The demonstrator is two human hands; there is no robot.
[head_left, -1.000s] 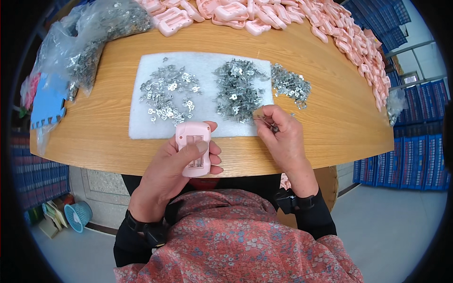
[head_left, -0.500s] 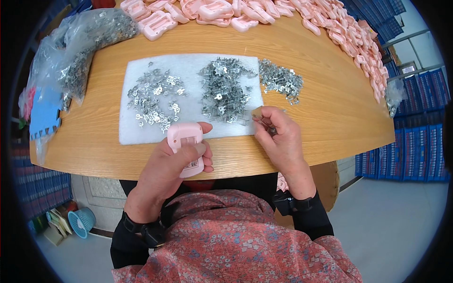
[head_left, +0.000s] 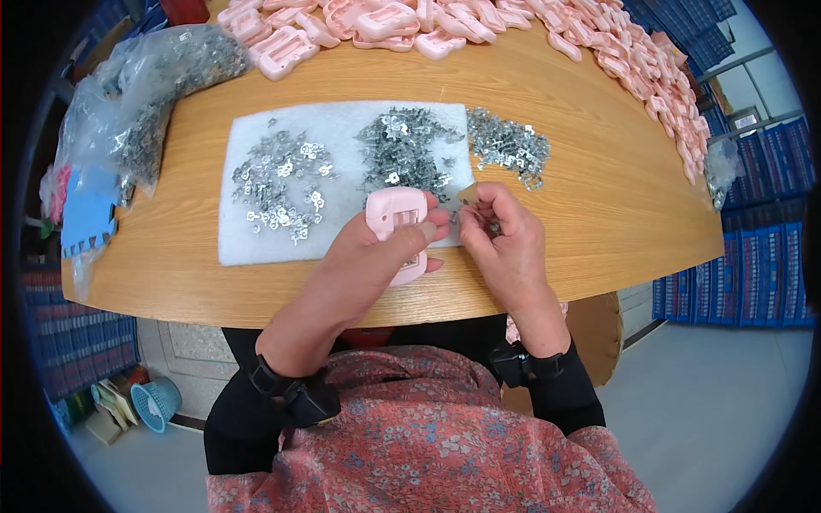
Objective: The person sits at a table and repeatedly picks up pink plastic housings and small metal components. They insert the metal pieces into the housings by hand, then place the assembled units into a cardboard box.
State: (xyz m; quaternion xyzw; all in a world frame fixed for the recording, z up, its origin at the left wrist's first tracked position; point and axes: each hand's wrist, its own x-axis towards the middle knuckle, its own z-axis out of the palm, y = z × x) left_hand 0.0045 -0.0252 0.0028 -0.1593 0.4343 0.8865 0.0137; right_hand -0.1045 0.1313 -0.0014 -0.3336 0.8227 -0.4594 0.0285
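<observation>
A pink plastic housing [head_left: 395,205] with a rectangular battery recess rests in my left hand [head_left: 363,261], the thumb pressed over the recess. Just to its right, my right hand [head_left: 509,239] is closed in a pinch on a small flat brownish piece [head_left: 468,194]; bits of metal also show among its curled fingers. Beneath and beyond both hands lies a white foam sheet [head_left: 338,120]. It bears a loose scatter of small metal clips [head_left: 282,184] on the left and a denser heap of metal parts [head_left: 402,150] on the right.
Another pile of metal parts [head_left: 509,145] lies on the wooden table [head_left: 616,188] right of the sheet. Many pink housings [head_left: 385,21] are heaped along the far and right edges. A clear bag of metal parts [head_left: 141,128] and a blue foam mat [head_left: 88,205] sit at left.
My left hand has moved right and slightly away from me with the pink housing, coming close to my right hand. The right hand keeps its pinch and has barely moved.
</observation>
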